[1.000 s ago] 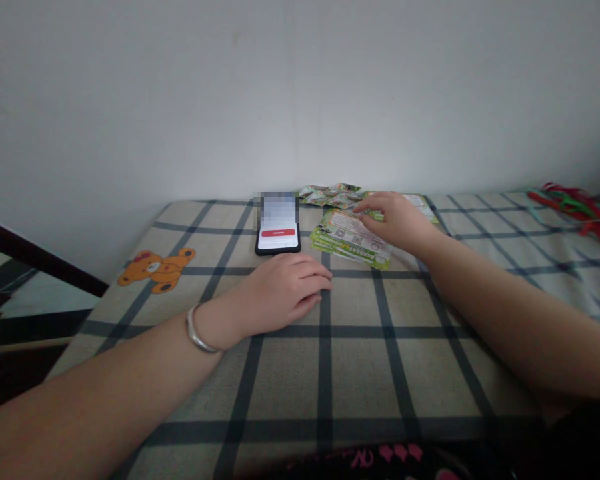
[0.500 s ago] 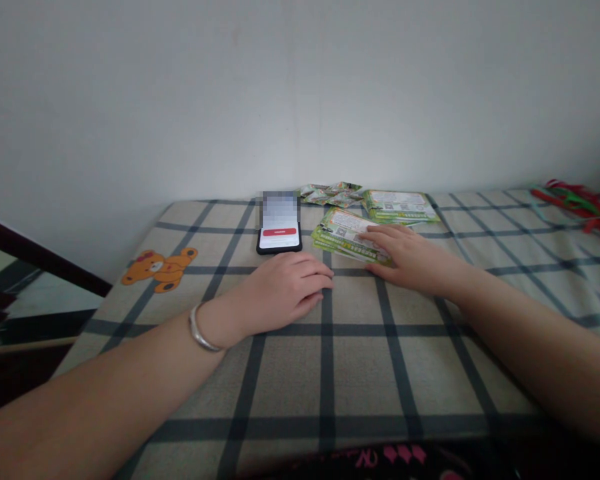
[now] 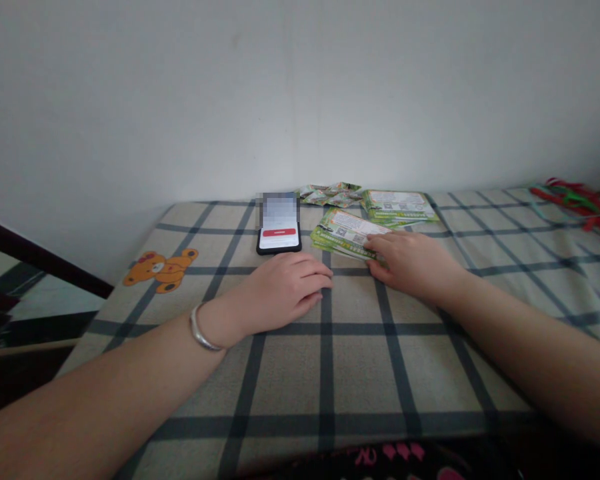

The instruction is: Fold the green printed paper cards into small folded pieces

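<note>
My left hand (image 3: 285, 288) rests palm down on the checked cloth (image 3: 360, 360), fingers loosely curled, holding nothing; a silver bangle (image 3: 200, 330) circles its wrist. Just beyond it lies a black phone (image 3: 279, 225) with a lit screen. My right hand (image 3: 413, 263) lies on the near right corner of a fanned stack of green printed cards (image 3: 343, 235), fingers pressed on the top card's edge. A second neat pile of the same cards (image 3: 399, 205) sits behind it, with crumpled green wrappers (image 3: 331, 193) by the wall.
A white wall (image 3: 300, 93) rises right behind the surface. An orange bear patch (image 3: 160, 267) marks the cloth at the left, near its edge. Red and green ribbons (image 3: 580, 203) lie at the far right. A dark rail (image 3: 40, 260) runs at the left.
My right hand came back from the far card pile, dropped onto the near fanned stack, then slid slightly toward me along its corner. My left hand stayed still.
</note>
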Motion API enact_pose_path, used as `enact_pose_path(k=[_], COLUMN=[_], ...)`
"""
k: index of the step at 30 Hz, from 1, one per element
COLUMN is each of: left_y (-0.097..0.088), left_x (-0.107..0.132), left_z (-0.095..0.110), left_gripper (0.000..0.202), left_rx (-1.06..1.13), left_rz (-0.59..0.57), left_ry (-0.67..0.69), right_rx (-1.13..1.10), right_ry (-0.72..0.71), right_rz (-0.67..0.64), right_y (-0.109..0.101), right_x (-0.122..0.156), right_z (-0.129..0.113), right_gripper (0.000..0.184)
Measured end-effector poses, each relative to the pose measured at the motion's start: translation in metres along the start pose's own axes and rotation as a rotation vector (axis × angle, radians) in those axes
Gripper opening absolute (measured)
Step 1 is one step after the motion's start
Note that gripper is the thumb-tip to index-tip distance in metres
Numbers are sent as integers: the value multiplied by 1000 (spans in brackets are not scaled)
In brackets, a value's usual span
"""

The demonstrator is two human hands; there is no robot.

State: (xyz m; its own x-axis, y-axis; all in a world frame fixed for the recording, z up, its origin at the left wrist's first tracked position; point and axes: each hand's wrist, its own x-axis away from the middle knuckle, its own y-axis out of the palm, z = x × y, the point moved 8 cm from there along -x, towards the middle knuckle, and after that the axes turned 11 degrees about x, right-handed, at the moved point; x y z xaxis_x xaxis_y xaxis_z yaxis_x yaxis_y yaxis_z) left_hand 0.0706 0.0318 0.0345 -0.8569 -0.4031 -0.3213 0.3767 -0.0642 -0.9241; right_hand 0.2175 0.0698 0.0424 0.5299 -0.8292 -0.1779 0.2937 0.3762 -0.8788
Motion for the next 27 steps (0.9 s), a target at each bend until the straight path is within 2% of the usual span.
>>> enact_pose_path(k=[2, 10, 13, 20, 27], left_y=[0, 0, 0, 2, 1], left_x=[0, 0, 0, 1, 0], left_z=[0, 1, 1, -1, -1], left_gripper=[22, 22, 22, 22, 22], left_rx=[-4, -11, -1, 5, 21], left_rz=[2, 20, 27, 14, 47], left_ry=[0, 11, 12, 6, 8], right_rx=[46, 137, 127, 88, -22], right_ry=[22, 39, 77, 36, 16], right_rz=[-10, 37, 38, 118, 78], right_y=[-1, -5, -6, -12, -7], right_x=[1, 1, 2, 4, 4], right_z=[1, 2, 5, -3, -5], right_gripper=[26, 26, 26, 20, 24])
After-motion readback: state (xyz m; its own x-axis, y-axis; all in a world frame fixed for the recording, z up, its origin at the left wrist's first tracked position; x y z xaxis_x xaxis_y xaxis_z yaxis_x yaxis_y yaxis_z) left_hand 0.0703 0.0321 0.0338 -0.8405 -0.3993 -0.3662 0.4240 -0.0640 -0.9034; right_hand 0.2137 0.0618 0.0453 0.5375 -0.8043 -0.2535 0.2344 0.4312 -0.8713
